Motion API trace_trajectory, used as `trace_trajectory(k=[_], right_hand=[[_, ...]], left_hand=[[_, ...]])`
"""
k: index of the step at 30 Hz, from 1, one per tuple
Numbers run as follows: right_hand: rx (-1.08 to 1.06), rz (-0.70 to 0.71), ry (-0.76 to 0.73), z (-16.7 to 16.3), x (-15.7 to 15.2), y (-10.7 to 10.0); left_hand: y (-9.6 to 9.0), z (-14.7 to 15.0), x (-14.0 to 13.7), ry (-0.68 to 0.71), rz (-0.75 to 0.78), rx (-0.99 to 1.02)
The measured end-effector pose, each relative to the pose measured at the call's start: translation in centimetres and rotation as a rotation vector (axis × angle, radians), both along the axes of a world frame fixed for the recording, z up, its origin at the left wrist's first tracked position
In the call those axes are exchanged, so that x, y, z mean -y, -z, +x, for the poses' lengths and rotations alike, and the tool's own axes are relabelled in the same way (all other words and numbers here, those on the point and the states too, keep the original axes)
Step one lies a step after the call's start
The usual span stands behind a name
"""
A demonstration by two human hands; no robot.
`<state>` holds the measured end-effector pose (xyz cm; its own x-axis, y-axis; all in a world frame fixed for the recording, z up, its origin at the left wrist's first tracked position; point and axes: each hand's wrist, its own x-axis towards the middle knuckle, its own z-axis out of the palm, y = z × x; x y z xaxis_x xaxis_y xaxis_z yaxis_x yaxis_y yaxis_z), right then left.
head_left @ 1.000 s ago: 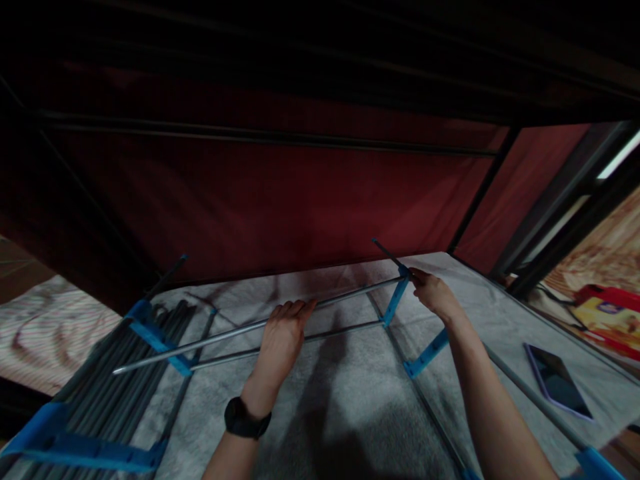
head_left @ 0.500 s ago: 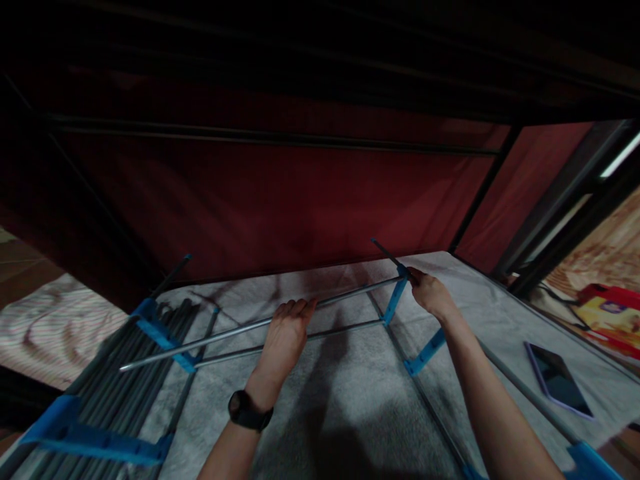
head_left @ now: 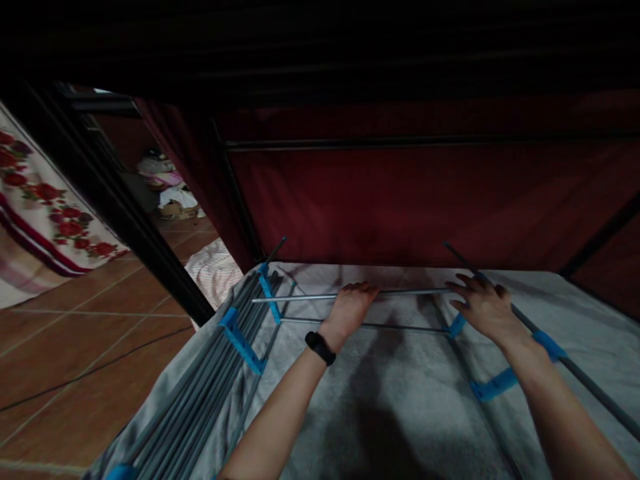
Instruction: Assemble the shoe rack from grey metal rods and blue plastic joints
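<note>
My left hand [head_left: 350, 307], with a black watch on the wrist, is closed around a thin metal tube [head_left: 297, 298] that runs crosswise above the bed. The tube's left end sticks out free near a blue plastic connector [head_left: 270, 297] on the left side of the frame. My right hand [head_left: 485, 308] lies with fingers spread over the tube's right end and the side rail there. It hides that joint. Below it, part of another blue connector [head_left: 457, 325] shows. A lower crossbar [head_left: 400, 327] joins the two sides near the sheet.
Several grey tubes [head_left: 200, 390] lie bundled along the left on a pale sheet [head_left: 400, 393]. Further blue connectors [head_left: 243, 343] join the side rails. Dark red cloth [head_left: 400, 207] hangs behind. A dark post [head_left: 135, 220] and tiled floor [head_left: 100, 380] are at left.
The view has swung to the left, showing the floor and post. My right hand's fingers have gone from curled at the corner connector to spread over it. My left hand stays on the tube.
</note>
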<state>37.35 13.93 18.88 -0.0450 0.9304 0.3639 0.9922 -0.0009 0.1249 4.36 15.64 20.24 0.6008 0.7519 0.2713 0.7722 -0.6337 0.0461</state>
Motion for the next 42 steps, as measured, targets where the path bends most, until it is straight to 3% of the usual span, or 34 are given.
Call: trace_trajectory(k=[10, 14, 17, 20, 23, 26, 31, 38, 42], right_hand=[[-0.013, -0.153, -0.033, 0.0, -1.5, -0.9], [-0.020, -0.150, -0.045, 0.6, -1.6, -0.8], [-0.041, -0.145, -0.038, 1.1, -1.6, -0.6], [-0.065, -0.122, -0.048, 1.4, -1.6, -0.4], [-0.086, -0.115, -0.060, 1.5, -1.7, -0.4], [-0.115, -0.136, -0.057, 1.6, -1.7, -0.5], [-0.101, -0.156, -0.035, 1.9, -1.8, -0.6], [-0.023, -0.080, 0.001, 2.2, -1.9, 0.2], [0.022, -0.056, -0.015, 2.2, -1.8, 0.4]], left_hand=[[-1.6, -0.3, -2.0, 0.008, -0.118, -0.068], [-3.4, -2.1, -3.7, 0.014, -0.284, -0.077], [-5.8, -5.3, -5.7, -0.002, -0.356, 0.009], [-8.2, -10.1, -7.6, -0.111, -0.211, 0.092], [-9.2, -15.6, -8.1, -0.322, -0.099, 0.269], [-8.8, -20.2, -6.7, -0.477, -0.262, 0.519], [-6.9, -23.8, -3.8, -0.414, -0.690, 0.815], [-5.5, -26.0, -4.2, -0.338, -0.926, 1.026], [-4.9, -26.1, -4.4, -0.347, -0.940, 1.115]])
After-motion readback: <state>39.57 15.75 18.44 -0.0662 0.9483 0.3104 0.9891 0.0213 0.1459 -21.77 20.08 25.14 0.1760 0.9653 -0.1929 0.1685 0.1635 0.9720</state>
